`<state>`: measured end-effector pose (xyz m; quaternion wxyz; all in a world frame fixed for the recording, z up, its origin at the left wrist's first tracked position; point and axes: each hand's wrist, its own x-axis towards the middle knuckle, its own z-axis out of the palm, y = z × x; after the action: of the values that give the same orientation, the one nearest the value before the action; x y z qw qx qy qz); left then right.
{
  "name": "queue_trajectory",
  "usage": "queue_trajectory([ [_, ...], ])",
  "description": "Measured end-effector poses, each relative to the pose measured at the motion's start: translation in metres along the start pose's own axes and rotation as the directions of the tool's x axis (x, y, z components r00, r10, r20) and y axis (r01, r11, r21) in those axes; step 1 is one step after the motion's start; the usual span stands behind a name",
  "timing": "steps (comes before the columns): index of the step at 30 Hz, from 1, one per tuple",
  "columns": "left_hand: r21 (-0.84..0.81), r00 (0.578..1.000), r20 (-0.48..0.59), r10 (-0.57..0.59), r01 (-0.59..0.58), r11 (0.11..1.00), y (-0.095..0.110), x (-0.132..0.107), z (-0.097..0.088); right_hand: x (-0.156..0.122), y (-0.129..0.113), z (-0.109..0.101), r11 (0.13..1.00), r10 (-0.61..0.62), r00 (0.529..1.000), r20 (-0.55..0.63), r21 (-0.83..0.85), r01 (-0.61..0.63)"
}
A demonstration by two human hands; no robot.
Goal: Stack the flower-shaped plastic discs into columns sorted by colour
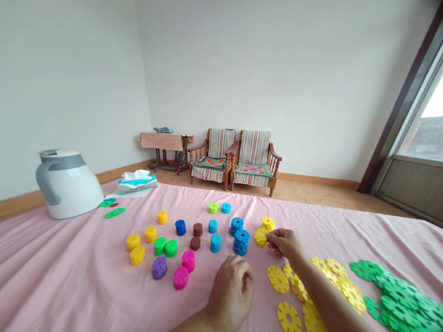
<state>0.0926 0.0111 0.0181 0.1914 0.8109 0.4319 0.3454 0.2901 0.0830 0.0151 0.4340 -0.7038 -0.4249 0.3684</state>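
My right hand pinches a yellow notched plastic disc by its edge. It holds the disc beside a short stack of yellow discs; whether the two touch I cannot tell. My left hand is closed, its fingers curled inward, low over the cloth in front of a taller blue stack. Whatever its fingers may hold is hidden. Another blue stack stands just behind. Loose yellow discs lie flat and overlapping around and beneath my right forearm.
Small stacks in pink, purple, green, brown and orange-yellow spread leftward on the pink cloth. Green discs pile at right. A white jug and tissue box stand at left.
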Motion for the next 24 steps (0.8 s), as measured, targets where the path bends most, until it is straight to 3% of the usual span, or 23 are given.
queue_trajectory([
  [17, -0.007, 1.000, -0.011, 0.007, -0.007, 1.000, -0.001, -0.002, 0.001, 0.005, 0.008, -0.001, 0.999, -0.024, 1.000, 0.007, -0.042, 0.024],
  [21, -0.007, 1.000, -0.011, 0.007, -0.007, 1.000, 0.000, -0.002, 0.001, 0.000, 0.002, -0.003, 1.000, -0.014, 1.000, 0.003, -0.007, 0.014],
  [24, -0.008, 1.000, -0.007, 0.007, -0.007, 1.000, 0.000, -0.001, 0.001, -0.008, -0.009, -0.012, 0.994, -0.039, 0.998, 0.040, -0.098, 0.043],
])
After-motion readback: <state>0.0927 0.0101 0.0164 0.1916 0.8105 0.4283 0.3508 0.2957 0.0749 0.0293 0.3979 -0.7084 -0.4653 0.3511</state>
